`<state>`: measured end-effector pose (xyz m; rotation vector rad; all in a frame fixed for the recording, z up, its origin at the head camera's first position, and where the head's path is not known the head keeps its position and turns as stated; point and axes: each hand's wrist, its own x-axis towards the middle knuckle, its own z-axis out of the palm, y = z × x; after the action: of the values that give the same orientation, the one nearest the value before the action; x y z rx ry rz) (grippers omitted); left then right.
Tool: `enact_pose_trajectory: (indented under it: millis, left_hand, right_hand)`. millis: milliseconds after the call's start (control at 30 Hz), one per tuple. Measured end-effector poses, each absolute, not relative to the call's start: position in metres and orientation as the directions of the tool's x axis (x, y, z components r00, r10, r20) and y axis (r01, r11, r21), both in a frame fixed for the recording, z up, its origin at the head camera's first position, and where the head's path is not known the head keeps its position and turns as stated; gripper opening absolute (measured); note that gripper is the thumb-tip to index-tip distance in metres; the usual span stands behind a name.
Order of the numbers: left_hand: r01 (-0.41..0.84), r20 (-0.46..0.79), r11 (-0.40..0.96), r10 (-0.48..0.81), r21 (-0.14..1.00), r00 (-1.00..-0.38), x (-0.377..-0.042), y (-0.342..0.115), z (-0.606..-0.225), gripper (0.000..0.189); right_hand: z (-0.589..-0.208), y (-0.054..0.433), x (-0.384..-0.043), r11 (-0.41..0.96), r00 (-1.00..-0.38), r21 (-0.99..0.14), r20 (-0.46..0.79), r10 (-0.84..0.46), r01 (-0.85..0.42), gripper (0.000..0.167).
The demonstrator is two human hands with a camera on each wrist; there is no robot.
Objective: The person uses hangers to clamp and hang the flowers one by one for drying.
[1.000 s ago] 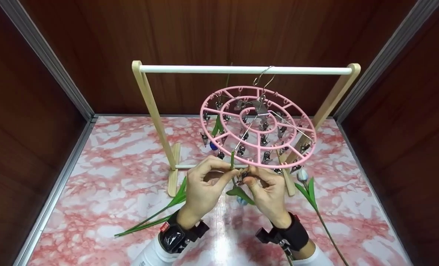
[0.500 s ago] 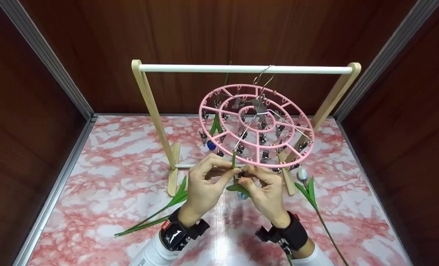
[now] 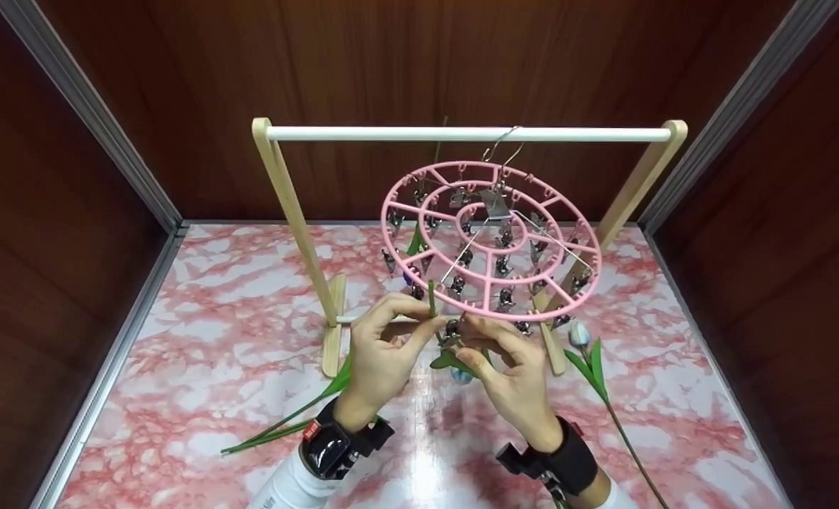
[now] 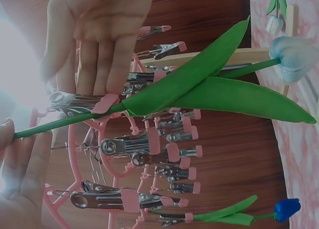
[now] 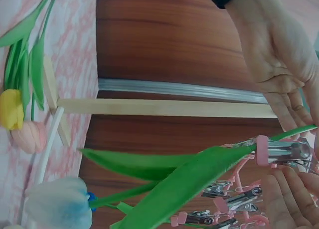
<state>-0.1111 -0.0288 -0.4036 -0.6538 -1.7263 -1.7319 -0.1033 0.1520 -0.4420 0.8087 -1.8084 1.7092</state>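
A tulip (image 4: 294,59) with a pale blue and white bloom hangs head down, its green leaves (image 5: 189,174) below a metal clip with pink tips (image 4: 84,104). That clip sits on the stem just above the leaves. My left hand (image 3: 384,353) pinches the upper end of the stem between thumb and index finger. Beside the clip, my right hand (image 3: 511,367) has its thumb and index finger spread apart, with straight fingers at the clip in the left wrist view. The round pink clip hanger (image 3: 490,311) hangs right above both hands.
The hanger hooks over the white bar (image 3: 391,133) of a wooden rack (image 3: 292,212). A blue tulip (image 4: 287,210) hangs from another clip. A white tulip (image 3: 579,334) lies at the right; yellow (image 5: 11,109) and pink (image 5: 29,136) tulips lie at the left of the table.
My right thumb and index finger have spread apart around the clip they pinched before. My left hand and the stem have shifted slightly left.
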Motion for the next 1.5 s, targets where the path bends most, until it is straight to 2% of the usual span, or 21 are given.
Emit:
enact_pose_trajectory:
  millis: [400, 700, 867, 1033, 1133, 1300, 1500]
  left_hand:
    - [0.696, 0.695, 0.032, -0.102, 0.717, -0.711, -0.116, -0.036, -0.406, 0.02]
    - [0.651, 0.65, 0.034, -0.116, 0.758, -0.751, -0.12, -0.042, -0.405, 0.018]
    - [0.634, 0.63, 0.012, -0.123, 0.774, -0.767, -0.123, -0.043, -0.406, 0.017]
    - [0.629, 0.623, -0.005, -0.127, 0.778, -0.772, -0.125, -0.043, -0.406, 0.017]
    - [0.632, 0.627, 0.0, -0.126, 0.775, -0.769, -0.126, -0.044, -0.407, 0.018]
    - [0.635, 0.629, -0.005, -0.129, 0.773, -0.766, -0.126, -0.045, -0.411, 0.02]
    - [0.659, 0.657, 0.032, -0.135, 0.751, -0.742, -0.123, -0.049, -0.423, 0.021]
  right_hand:
    - [-0.459, 0.179, -0.08, 0.228, -0.666, -0.635, 0.741, -0.089, -0.738, 0.032]
    - [-0.484, 0.201, -0.071, 0.287, -0.728, -0.684, 0.681, -0.075, -0.67, 0.034]
    - [-0.499, 0.216, -0.071, 0.32, -0.781, -0.726, 0.619, -0.081, -0.609, 0.022]
    - [-0.514, 0.228, -0.072, 0.432, -0.82, -0.73, 0.57, -0.04, -0.529, 0.029]
    - [-0.521, 0.234, -0.07, 0.486, -0.866, -0.755, 0.5, -0.009, -0.441, 0.029]
    - [-0.535, 0.245, -0.066, 0.538, -0.942, -0.802, 0.334, 0.046, -0.258, 0.025]
    - [-0.553, 0.254, -0.063, 0.601, -0.977, -0.789, 0.205, 0.061, -0.128, 0.01]
